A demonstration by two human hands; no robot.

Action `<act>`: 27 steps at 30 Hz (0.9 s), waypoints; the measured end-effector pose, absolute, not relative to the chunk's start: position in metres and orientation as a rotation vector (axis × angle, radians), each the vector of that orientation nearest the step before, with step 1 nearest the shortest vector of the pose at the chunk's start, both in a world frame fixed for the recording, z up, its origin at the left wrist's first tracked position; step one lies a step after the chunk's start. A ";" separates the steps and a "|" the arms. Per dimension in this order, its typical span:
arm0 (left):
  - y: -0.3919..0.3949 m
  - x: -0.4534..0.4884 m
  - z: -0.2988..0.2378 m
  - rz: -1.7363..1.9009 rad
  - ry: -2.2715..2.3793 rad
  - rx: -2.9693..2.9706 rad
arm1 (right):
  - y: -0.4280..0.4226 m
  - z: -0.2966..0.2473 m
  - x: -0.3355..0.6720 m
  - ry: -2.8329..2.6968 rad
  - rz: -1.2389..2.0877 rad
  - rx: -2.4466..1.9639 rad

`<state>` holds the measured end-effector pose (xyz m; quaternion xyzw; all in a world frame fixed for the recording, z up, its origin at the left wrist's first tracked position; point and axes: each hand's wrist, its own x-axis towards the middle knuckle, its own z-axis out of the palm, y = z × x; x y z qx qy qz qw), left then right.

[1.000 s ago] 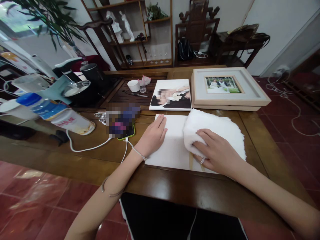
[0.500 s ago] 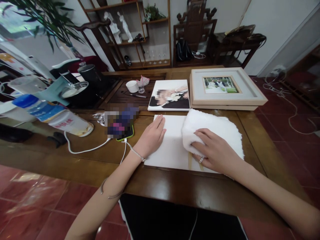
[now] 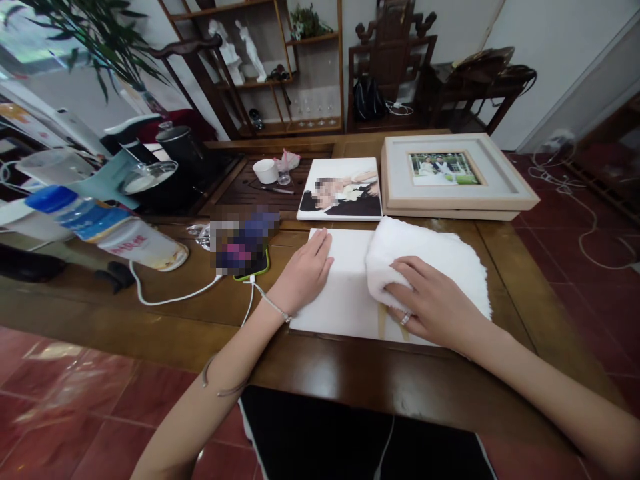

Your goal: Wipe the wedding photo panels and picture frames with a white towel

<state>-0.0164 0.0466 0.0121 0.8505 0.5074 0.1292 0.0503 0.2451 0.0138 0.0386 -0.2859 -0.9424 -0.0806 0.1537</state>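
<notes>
Hardly anything changes over this last second: the view tilts a touch, while my hands and what they hold keep their places. My right hand (image 3: 433, 300) is closed round a bunched fold of a fluffy white cloth (image 3: 435, 247), the rest spreading beyond my knuckles and to their right. Beneath that grip lies a flat white rectangular panel (image 3: 345, 293), with narrow tan strips (image 3: 381, 323) showing just below my fingers. My left hand (image 3: 305, 273) lies flat along the panel's left edge, fingers extended, gripping nothing. With no shift between cloth and panel, I judge this a steady press or a pause; the same part stays covered. Beyond my grip sits a white-edged photo panel (image 3: 345, 193).
</notes>
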 end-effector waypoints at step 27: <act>0.045 -0.020 0.013 0.429 1.503 2.588 | 0.014 0.037 0.245 -2.705 -0.266 -0.814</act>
